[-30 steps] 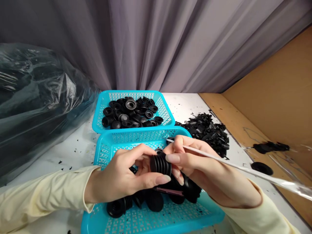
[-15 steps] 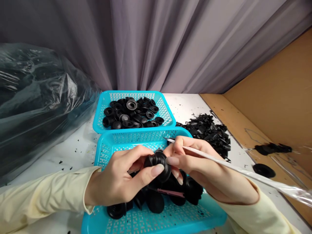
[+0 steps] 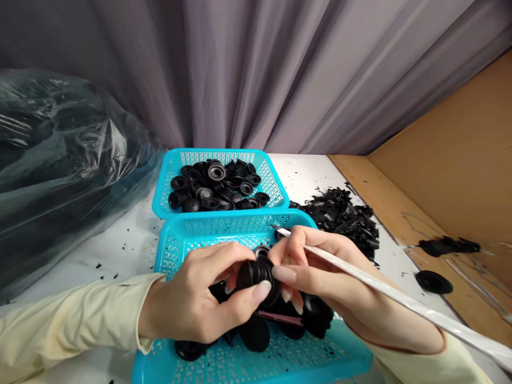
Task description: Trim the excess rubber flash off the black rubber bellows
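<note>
A black ribbed rubber bellows point(image 3: 258, 274) is held above the near blue basket point(image 3: 176, 234). My left hand point(image 3: 212, 290) is closed around its left end, thumb on the near side. At its right side, the thumb and fingertips of my right hand point(image 3: 316, 264) touch the ribs. That same hand also grips a long, thin, white-handled tool point(image 3: 360, 274) with a small pointed metal tip; its exact kind is unclear. Beneath my hands, more black rubber parts point(image 3: 255, 333) lie in the near basket, along with a pinkish strip point(image 3: 280, 318), partly hidden.
Behind stands another blue basket point(image 3: 160, 194) full of black bellows point(image 3: 216, 172). Black rubber scraps point(image 3: 340, 213) are heaped to the right. A large clear plastic bag point(image 3: 72, 160) of dark contents bulges at left. A black ring point(image 3: 434, 281) lies near the cardboard wall point(image 3: 452, 138).
The bellows has turned slightly between my fingers. My right hand and the white-handled tool have shifted a little right and down; the left hand stays nearly in place.
</note>
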Available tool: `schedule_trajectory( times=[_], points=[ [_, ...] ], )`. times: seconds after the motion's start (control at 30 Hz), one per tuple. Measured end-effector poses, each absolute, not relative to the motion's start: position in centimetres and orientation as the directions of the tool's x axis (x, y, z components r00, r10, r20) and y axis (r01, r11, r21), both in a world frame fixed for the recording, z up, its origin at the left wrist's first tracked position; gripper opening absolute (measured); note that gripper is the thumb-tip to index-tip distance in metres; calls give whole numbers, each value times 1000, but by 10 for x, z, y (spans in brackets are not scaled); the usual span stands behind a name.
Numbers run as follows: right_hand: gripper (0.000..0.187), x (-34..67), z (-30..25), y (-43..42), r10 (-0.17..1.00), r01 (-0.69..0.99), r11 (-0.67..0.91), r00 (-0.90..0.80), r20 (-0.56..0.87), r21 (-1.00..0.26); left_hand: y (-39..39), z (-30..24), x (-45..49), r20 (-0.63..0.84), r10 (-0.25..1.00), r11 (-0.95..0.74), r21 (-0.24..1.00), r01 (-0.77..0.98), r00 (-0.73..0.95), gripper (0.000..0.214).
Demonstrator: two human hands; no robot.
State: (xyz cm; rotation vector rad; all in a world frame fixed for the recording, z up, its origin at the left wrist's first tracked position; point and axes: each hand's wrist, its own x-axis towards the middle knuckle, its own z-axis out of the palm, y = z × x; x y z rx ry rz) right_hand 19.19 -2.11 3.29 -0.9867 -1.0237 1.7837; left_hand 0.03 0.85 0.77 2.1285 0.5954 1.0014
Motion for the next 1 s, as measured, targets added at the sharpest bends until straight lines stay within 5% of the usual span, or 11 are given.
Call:
schedule_trajectory(
  times=[0.5,0.63,0.7,0.77,1.0],
  points=[
    [29,194,35,-23,939,-223,-230,-307,-156,-947,9,10,4,275,734,-464,871,162,621,17],
    [26,190,36,-33,967,216,244,-129,220,-945,12,5,4,77,740,-184,979,91,668,38],
    [25,187,34,-40,856,484,497,-140,497,-720,13,2,3,44,748,-122,990,72,663,32],
    [25,187,32,-44,769,594,594,-222,599,-543,14,-1,2,74,771,-163,983,85,633,23],
    [27,197,34,-31,876,453,477,-174,449,-753,9,-2,1,231,760,-372,921,115,607,33]
  ],
)
